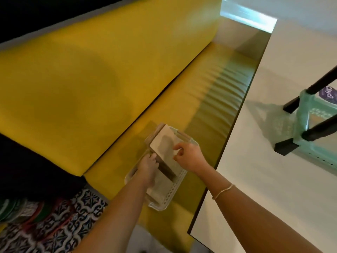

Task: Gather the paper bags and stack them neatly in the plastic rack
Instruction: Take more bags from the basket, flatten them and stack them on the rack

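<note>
Your plastic rack point(165, 197) sits on the yellow bench seat point(113, 172), near its front edge and just beside the white table point(273, 161), its long axis running away from you and a little to the right. The paper bags point(162, 145) already lie inside, along that same axis. Your right hand point(189, 155) pinches the top bag's right edge; your left hand point(148, 166) rests on the stack's left side, fingers bent over it. The hands are apart, one on each long side, so squaring the stack means pressing inward across the short axis.
</note>
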Demonstrator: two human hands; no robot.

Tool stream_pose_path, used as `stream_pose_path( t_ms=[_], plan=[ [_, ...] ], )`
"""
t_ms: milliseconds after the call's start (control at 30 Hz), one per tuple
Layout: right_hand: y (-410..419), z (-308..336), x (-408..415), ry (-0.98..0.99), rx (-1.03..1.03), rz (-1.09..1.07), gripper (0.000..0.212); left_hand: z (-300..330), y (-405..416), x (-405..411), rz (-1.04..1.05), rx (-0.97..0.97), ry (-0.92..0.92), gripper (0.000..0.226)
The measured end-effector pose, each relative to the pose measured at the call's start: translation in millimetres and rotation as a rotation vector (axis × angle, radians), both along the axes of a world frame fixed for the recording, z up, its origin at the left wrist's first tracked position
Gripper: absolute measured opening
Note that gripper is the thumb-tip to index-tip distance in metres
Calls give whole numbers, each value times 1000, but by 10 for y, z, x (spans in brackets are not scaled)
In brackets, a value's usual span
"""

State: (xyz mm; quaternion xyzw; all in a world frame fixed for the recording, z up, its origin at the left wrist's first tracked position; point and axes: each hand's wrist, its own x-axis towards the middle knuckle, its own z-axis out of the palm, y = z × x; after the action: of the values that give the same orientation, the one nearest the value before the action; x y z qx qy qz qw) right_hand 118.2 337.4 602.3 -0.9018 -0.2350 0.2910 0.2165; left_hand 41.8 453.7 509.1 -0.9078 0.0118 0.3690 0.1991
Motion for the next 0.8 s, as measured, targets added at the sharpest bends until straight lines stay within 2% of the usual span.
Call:
stream_pose_path(
  t_ms=[267,533,700,800],
  plan=[
    [-114,35,1,26,22,-23,33,-63,-63,36,26,112,26,82],
    [-175,33,-12,56,54,-67,34,-87,-123,136,104,56,-35,82],
    [-222,1,3,55,88,-94,34,-104,-111,138,82,90,-38,78],
    [-245,-26,21,35,90,-93,34,-100,-146,129,99,-10,4,62]
  ],
)
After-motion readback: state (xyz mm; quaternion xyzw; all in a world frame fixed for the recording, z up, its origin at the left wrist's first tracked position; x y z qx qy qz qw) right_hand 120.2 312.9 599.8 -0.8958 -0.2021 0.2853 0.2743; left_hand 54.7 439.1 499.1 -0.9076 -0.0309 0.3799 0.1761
